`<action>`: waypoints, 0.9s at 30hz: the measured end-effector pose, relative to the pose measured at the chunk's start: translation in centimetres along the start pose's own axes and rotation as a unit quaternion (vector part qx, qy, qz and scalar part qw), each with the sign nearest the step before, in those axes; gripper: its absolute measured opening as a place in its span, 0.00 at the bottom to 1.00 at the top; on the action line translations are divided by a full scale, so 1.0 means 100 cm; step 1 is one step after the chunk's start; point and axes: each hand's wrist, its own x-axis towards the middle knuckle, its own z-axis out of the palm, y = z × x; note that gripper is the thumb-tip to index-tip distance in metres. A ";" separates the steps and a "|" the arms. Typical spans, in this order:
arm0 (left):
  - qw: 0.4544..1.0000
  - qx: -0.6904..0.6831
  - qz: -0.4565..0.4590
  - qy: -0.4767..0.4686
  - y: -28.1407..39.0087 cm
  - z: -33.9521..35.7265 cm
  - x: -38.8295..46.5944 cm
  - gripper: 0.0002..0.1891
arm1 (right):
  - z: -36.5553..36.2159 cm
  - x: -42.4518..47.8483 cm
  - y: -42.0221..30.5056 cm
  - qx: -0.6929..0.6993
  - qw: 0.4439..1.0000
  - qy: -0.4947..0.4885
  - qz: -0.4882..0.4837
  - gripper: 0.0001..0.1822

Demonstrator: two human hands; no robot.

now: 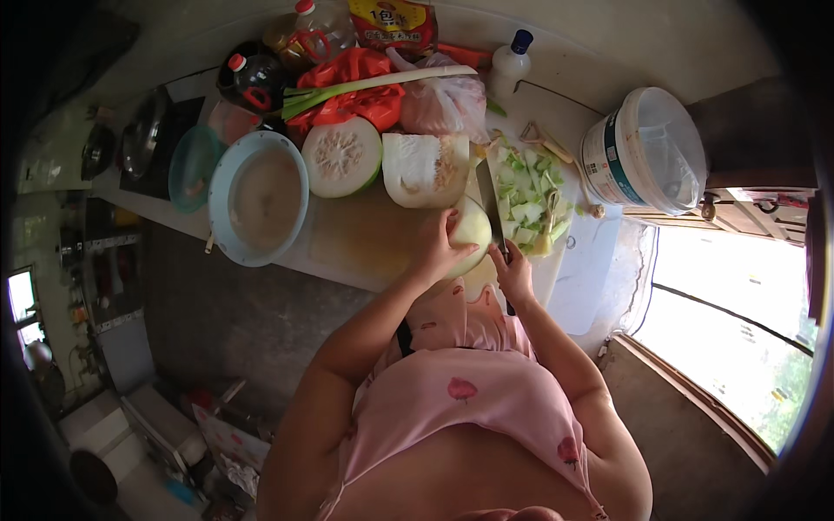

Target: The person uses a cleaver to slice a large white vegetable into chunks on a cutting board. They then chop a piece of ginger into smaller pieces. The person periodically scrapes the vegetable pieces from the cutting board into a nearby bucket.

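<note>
My left hand [438,251] steadies a pale, peeled piece of winter melon [474,228] at the counter's front edge, thumb across its face. In my right hand [516,277] is a kitchen knife [490,192], its blade pointing away from me along the melon's right side. Whether the edge is in the flesh, I cannot tell. Just beyond lies another cut melon chunk [423,166], with white pith and seeds showing. Left of that, a round winter melon piece [343,156] shows its seedy cut face and green rind. Green and white peelings [528,195] are heaped right of the blade.
A light blue basin [218,195] of cloudy water stands at the left, beside a green plastic bowl [193,170]. A leek [384,83] lies across red and clear plastic bags [443,98] at the back. A peeler [546,140] and a white bucket [616,156] are at the right.
</note>
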 end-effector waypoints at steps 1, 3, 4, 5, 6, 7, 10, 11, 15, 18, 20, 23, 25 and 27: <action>0.999 -0.006 -0.019 -0.026 -0.005 -0.002 -0.001 0.37 | 0.001 0.000 0.001 0.033 0.999 -0.005 -0.002 0.28; 0.995 -0.019 -0.059 -0.078 -0.009 -0.011 -0.003 0.37 | 0.004 -0.001 0.003 0.097 0.995 -0.016 -0.006 0.26; 0.994 0.004 -0.058 -0.097 -0.008 -0.017 -0.004 0.35 | 0.003 -0.001 0.002 0.109 0.994 -0.030 0.015 0.26; 0.991 -0.036 -0.073 -0.104 -0.006 -0.022 -0.002 0.35 | 0.002 -0.002 0.001 0.121 0.991 -0.044 0.035 0.25; 0.987 -0.076 -0.088 -0.110 -0.006 -0.028 0.002 0.35 | 0.003 -0.002 -0.001 0.133 0.988 -0.058 0.055 0.25; 0.981 -0.116 -0.103 -0.115 -0.008 -0.032 0.006 0.34 | 0.005 -0.003 -0.002 0.139 0.987 -0.065 0.058 0.25; 0.973 -0.086 -0.110 -0.182 -0.022 -0.044 0.022 0.35 | 0.016 -0.003 -0.011 0.137 0.984 -0.091 0.071 0.29; 0.967 -0.083 -0.120 -0.208 -0.023 -0.050 0.027 0.35 | 0.017 -0.005 -0.018 0.111 0.986 -0.101 0.069 0.32; 0.935 -0.064 -0.172 -0.303 -0.015 -0.085 0.052 0.31 | 0.029 -0.004 -0.026 0.101 0.987 -0.104 0.065 0.35; 0.921 0.125 -0.040 -0.367 -0.009 -0.111 0.072 0.25 | 0.023 0.002 -0.036 0.116 0.979 -0.139 0.090 0.33; 0.896 0.228 0.014 -0.381 -0.006 -0.127 0.078 0.25 | 0.018 0.004 -0.032 0.124 0.979 -0.141 0.083 0.31; 0.892 0.269 0.047 -0.359 -0.006 -0.136 0.083 0.25 | 0.011 0.005 -0.017 0.145 0.982 -0.108 0.055 0.27; 0.912 0.287 0.094 -0.279 0.001 -0.139 0.067 0.26 | 0.003 0.005 -0.010 0.129 0.985 -0.101 0.059 0.23; 0.897 0.359 0.168 -0.197 0.006 -0.121 0.044 0.26 | -0.003 0.004 0.000 0.109 0.988 -0.087 0.063 0.23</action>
